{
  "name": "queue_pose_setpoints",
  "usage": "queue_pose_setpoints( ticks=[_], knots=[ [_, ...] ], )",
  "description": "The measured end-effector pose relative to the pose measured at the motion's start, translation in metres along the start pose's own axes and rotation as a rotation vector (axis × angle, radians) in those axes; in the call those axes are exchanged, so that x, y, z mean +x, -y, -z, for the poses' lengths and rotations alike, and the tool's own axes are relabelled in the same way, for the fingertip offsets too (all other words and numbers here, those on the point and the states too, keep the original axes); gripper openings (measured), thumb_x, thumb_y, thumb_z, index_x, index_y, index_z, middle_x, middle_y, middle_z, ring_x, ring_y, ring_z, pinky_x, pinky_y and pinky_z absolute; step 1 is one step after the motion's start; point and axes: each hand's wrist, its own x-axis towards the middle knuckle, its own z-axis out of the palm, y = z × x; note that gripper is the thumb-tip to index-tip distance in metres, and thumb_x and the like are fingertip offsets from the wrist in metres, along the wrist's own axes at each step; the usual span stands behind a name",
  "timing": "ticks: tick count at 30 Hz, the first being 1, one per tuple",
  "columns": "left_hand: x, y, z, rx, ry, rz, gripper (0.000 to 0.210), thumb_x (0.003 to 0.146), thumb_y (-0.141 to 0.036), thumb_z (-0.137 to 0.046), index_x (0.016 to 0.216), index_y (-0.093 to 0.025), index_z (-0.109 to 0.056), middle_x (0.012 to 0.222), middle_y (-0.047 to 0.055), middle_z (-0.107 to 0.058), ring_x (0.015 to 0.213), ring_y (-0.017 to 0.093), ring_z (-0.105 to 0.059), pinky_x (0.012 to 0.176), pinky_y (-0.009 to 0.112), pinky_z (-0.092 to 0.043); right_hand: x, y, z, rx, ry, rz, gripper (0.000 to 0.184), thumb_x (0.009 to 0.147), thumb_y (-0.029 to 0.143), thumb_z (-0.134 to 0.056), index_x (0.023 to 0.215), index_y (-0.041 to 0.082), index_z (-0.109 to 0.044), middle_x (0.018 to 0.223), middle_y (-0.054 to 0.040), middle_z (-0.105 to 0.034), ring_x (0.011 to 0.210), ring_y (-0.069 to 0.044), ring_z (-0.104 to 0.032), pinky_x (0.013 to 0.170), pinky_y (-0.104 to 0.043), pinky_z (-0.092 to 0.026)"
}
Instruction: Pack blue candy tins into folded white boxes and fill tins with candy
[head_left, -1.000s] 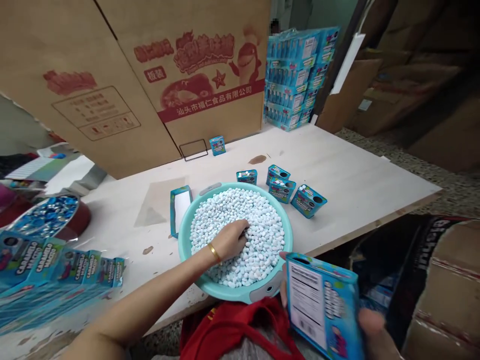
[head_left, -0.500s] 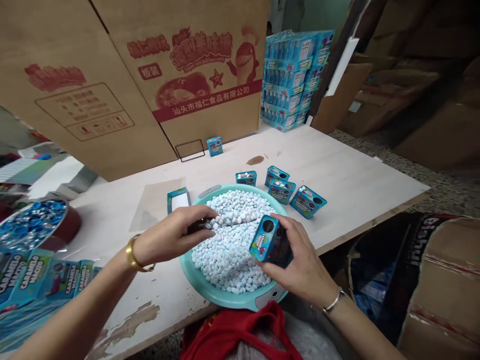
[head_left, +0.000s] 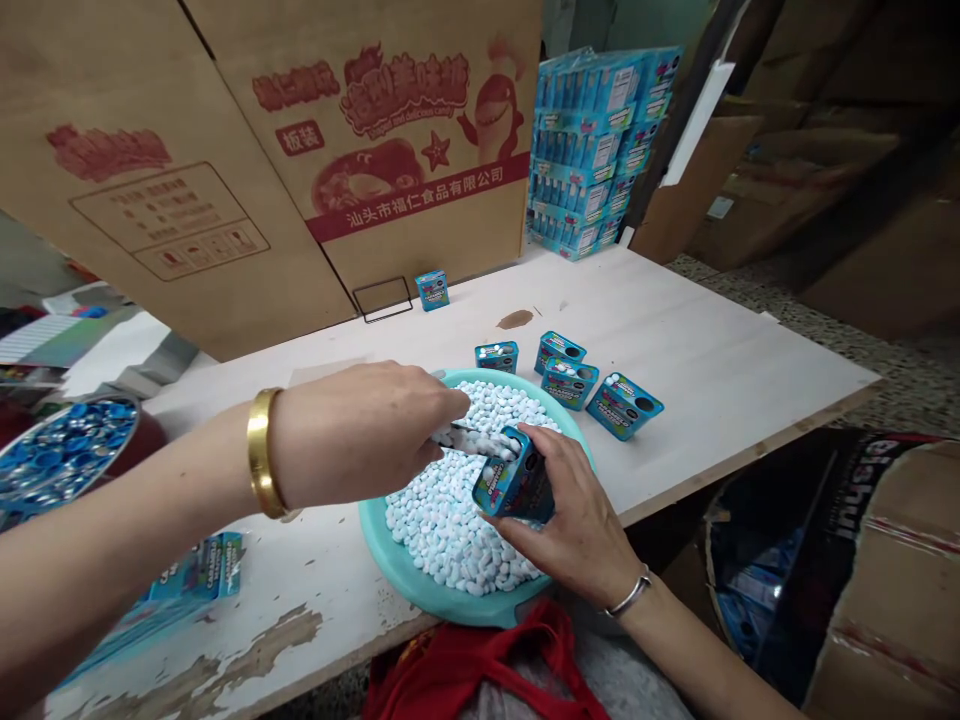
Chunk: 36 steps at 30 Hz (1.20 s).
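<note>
My left hand (head_left: 360,430) is closed on a small scoop (head_left: 448,428), mostly hidden by the fingers and its load of white candies (head_left: 480,441). The scoop's tip is at the round opening of a blue candy tin (head_left: 491,492). My right hand (head_left: 577,525) grips that tin, tilted, with fingers behind and thumb below. Both hands are over a turquoise basin (head_left: 409,575) heaped with small pale candies (head_left: 457,540). Several similar tins stand beyond the basin, among them one tin (head_left: 625,408) at the right with a dark round opening.
A big cardboard carton (head_left: 420,240) stands at the back, beside stacked wrapped blue boxes (head_left: 577,160). At left are a dark red bowl (head_left: 150,430) of blue shiny pieces and wrapped blue packs (head_left: 199,575). The table's edge (head_left: 750,450) runs along the right.
My left hand has lifted the scoop out of the candies and moved right, bringing it to the tin. My right hand has shifted the tin slightly left and tilted it.
</note>
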Motion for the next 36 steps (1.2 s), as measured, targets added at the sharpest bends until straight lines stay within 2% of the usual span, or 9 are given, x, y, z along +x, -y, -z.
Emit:
queue_pose_setpoints(
  ticks=[5, 11, 14, 18, 22, 25, 28, 31, 36],
  knots=[
    [0.002, -0.004, 0.003, -0.084, -0.074, 0.028, 0.027, 0.082, -0.047, -0.056, 0.071, -0.022, -0.057, 0.069, 0.0, -0.051, 0.071, 0.016, -0.057, 0.071, 0.029, -0.042, 0.001, -0.001, -0.004, -0.001, -0.016, 0.003, 0.08, 0.073, 0.033, -0.071, 0.141, 0.022, -0.028, 0.133, -0.0131, -0.047, 0.125, -0.031, -0.043, 0.105, -0.052, -0.04],
    [-0.009, 0.007, -0.007, 0.024, -0.178, 0.045, 0.02, 0.089, -0.037, -0.048, 0.085, -0.022, -0.06, 0.075, 0.0, -0.054, 0.067, 0.013, -0.055, 0.068, 0.026, -0.041, 0.0, -0.007, -0.005, -0.043, -0.06, 0.017, 0.082, 0.072, 0.039, -0.073, 0.139, 0.022, -0.029, 0.131, -0.0141, -0.048, 0.124, -0.032, -0.045, 0.104, -0.052, -0.04],
    [-0.006, 0.035, -0.041, 0.114, -0.19, 0.172, 0.016, 0.091, -0.028, -0.046, 0.095, -0.021, -0.06, 0.085, 0.002, -0.057, 0.072, 0.014, -0.056, 0.067, 0.025, -0.042, -0.001, -0.011, 0.0, -0.039, -0.108, -0.02, 0.083, 0.07, 0.049, -0.075, 0.136, 0.021, -0.033, 0.126, -0.0153, -0.048, 0.12, -0.033, -0.047, 0.101, -0.052, -0.042],
    [0.014, 0.064, -0.11, 0.22, -0.078, 0.256, 0.02, 0.09, -0.011, -0.039, 0.096, -0.016, -0.057, 0.092, 0.008, -0.059, 0.078, 0.018, -0.058, 0.062, 0.026, -0.043, -0.003, -0.015, 0.008, -0.013, -0.12, -0.186, 0.089, 0.062, 0.062, -0.076, 0.132, 0.021, -0.039, 0.124, -0.0152, -0.052, 0.116, -0.034, -0.051, 0.097, -0.052, -0.046],
    [0.04, 0.055, -0.161, 0.172, -0.076, 0.071, 0.023, 0.09, -0.008, -0.036, 0.1, -0.016, -0.055, 0.1, 0.01, -0.061, 0.088, 0.022, -0.059, 0.066, 0.03, -0.046, -0.008, -0.02, 0.011, 0.105, -0.089, -0.407, 0.096, 0.052, 0.061, -0.082, 0.13, 0.024, -0.041, 0.125, -0.0124, -0.055, 0.112, -0.033, -0.055, 0.093, -0.05, -0.049],
    [0.054, 0.041, -0.179, -0.008, -0.086, -0.005, 0.018, 0.091, -0.013, -0.04, 0.101, -0.016, -0.055, 0.101, 0.01, -0.061, 0.089, 0.023, -0.06, 0.07, 0.032, -0.048, -0.01, -0.025, 0.011, 0.301, -0.093, -0.477, 0.09, 0.059, 0.054, -0.082, 0.133, 0.025, -0.039, 0.131, -0.0116, -0.052, 0.117, -0.03, -0.054, 0.098, -0.047, -0.047],
    [0.055, 0.038, -0.184, -0.29, -0.109, -0.018, 0.02, 0.087, -0.016, -0.049, 0.106, -0.017, -0.054, 0.106, 0.008, -0.062, 0.093, 0.021, -0.06, 0.078, 0.032, -0.048, -0.009, -0.029, 0.012, 0.512, -0.117, -0.473, 0.071, 0.076, 0.047, -0.072, 0.133, 0.025, -0.037, 0.129, -0.0106, -0.054, 0.115, -0.025, -0.056, 0.098, -0.041, -0.048],
    [0.043, 0.047, -0.178, -0.541, -0.111, -0.049, 0.022, 0.086, -0.023, -0.056, 0.107, -0.018, -0.055, 0.104, 0.007, -0.063, 0.09, 0.019, -0.06, 0.078, 0.031, -0.048, -0.008, -0.032, 0.013, 0.615, -0.175, -0.466, 0.057, 0.083, 0.039, -0.066, 0.131, 0.027, -0.037, 0.123, -0.0077, -0.057, 0.11, -0.022, -0.058, 0.095, -0.038, -0.05],
    [0.007, 0.062, -0.136, -0.577, -0.205, -0.103, 0.021, 0.089, -0.028, -0.056, 0.107, -0.017, -0.056, 0.101, 0.007, -0.064, 0.087, 0.016, -0.059, 0.077, 0.029, -0.047, -0.009, -0.036, 0.012, 0.527, -0.215, -0.393, 0.05, 0.084, 0.032, -0.065, 0.127, 0.027, -0.041, 0.123, -0.0077, -0.055, 0.111, -0.024, -0.056, 0.097, -0.041, -0.047]
  ],
)
